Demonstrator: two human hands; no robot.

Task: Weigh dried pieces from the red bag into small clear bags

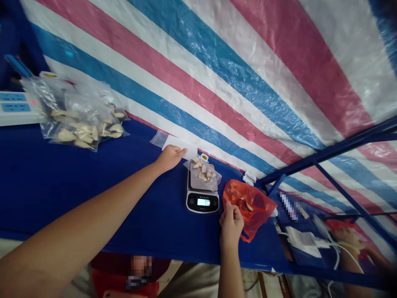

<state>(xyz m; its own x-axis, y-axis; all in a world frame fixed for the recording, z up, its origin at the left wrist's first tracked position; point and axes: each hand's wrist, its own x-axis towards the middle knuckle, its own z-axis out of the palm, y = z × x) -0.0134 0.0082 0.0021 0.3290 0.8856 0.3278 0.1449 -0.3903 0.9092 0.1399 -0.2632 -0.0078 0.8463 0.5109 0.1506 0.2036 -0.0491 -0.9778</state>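
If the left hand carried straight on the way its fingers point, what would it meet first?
Probably the flat white slip lying against the striped tarp; the left hand seems to touch its edge, though depth is unclear.

Plastic, paper and cloth
The thin red plastic bag (252, 209) is crinkled and glossy, the white paper slip (183, 145) matt, the small black-fronted plastic scale (202, 198) shiny, the blue table cloth (62, 182) smooth, the striped woven tarpaulin (217, 62) coarse.

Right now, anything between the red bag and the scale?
Nothing visible. The red bag lies just right of the scale, only bare blue table between. The right hand pinches its near edge; the scale carries a clear bag of pieces.
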